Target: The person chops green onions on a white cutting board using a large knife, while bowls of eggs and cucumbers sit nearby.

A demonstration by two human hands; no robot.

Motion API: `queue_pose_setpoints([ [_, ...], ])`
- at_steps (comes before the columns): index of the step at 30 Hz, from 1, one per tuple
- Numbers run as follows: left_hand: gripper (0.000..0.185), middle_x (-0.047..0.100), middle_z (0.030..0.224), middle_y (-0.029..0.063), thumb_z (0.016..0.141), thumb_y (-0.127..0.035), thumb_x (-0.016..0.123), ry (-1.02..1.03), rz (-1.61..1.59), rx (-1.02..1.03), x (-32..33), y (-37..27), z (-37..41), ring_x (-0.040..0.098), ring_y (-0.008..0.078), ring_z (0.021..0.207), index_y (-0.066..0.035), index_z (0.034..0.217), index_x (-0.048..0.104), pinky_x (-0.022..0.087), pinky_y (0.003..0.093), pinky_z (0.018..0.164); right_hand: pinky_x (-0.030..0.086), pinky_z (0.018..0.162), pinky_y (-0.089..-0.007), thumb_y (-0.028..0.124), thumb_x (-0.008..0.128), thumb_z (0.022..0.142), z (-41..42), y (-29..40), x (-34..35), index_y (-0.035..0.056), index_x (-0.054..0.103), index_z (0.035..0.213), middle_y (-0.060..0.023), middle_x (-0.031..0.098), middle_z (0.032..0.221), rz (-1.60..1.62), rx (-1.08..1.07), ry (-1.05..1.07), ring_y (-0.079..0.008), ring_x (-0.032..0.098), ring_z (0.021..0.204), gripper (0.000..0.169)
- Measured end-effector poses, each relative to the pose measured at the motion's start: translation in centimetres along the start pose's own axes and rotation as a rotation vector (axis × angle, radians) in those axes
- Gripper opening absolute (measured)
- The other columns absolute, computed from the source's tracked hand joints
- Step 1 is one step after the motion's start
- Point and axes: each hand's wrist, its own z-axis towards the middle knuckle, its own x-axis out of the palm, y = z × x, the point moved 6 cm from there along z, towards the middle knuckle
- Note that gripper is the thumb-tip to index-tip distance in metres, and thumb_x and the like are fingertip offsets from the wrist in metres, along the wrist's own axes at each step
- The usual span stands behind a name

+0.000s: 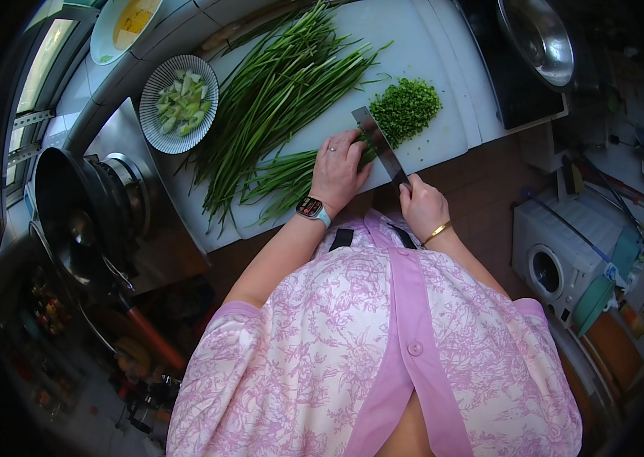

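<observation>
My right hand point(424, 204) grips the handle of a kitchen knife point(380, 144), a broad rectangular cleaver. Its blade stands between a bunch of garlic chives point(293, 177) and a pile of finely chopped chives point(406, 109). With fingers curled, my left hand point(340, 167) presses the cut end of that bunch close beside the blade. A larger heap of long chives point(282, 85) lies beyond it, across the white cutting board point(408, 43). The handle is mostly hidden by my fingers.
A striped bowl of sliced scallion point(207, 123) stands left of the heap. Farther left are a dark wok point(70, 211) on a stove and a pale bowl with yellow liquid point(106, 54). A metal pan point(556, 54) sits at upper right; a washing machine point(528, 245) stands below.
</observation>
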Motion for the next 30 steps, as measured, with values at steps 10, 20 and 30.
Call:
queue_pose_setpoints([
  [10, 0.055, 0.052, 0.14, 0.0146, 0.075, -0.021, 0.079, 0.142, 0.02, -0.039, -1.0, -0.9, 0.0, 0.051, 0.0307, 0.13, -0.004, 0.122, 0.056, 0.036, 0.0499, 0.114, 0.052, 0.061, -0.052, 0.019, 0.06, 0.096, 0.0, 0.0, 0.1, 0.0043, 0.058, 0.089, -0.0195, 0.067, 0.074, 0.006, -0.002, 0.002, -0.042, 0.066, 0.07, 0.016],
  [20, 0.049, 0.054, 0.136, 0.013, 0.077, -0.017, 0.077, 0.107, 0.081, 0.032, -0.5, -0.1, -0.2, 0.054, 0.0302, 0.123, -0.007, 0.12, 0.058, 0.039, 0.0483, 0.109, 0.052, 0.061, -0.0517, 0.017, 0.061, 0.095, 0.0, 0.0, 0.0, 0.0035, 0.057, 0.088, -0.0202, 0.066, 0.074, 0.019, -0.005, 0.003, -0.0422, 0.066, 0.07, 0.016],
  [30, 0.039, 0.057, 0.128, 0.0113, 0.077, -0.017, 0.078, 0.036, 0.07, 0.049, -0.6, 0.1, 0.3, 0.057, 0.03, 0.115, -0.007, 0.11, 0.06, 0.042, 0.0455, 0.102, 0.053, 0.061, -0.0516, 0.017, 0.06, 0.095, 0.1, 0.0, -0.2, 0.0036, 0.057, 0.088, -0.02, 0.066, 0.074, 0.009, -0.008, 0.009, -0.0416, 0.066, 0.07, 0.016],
])
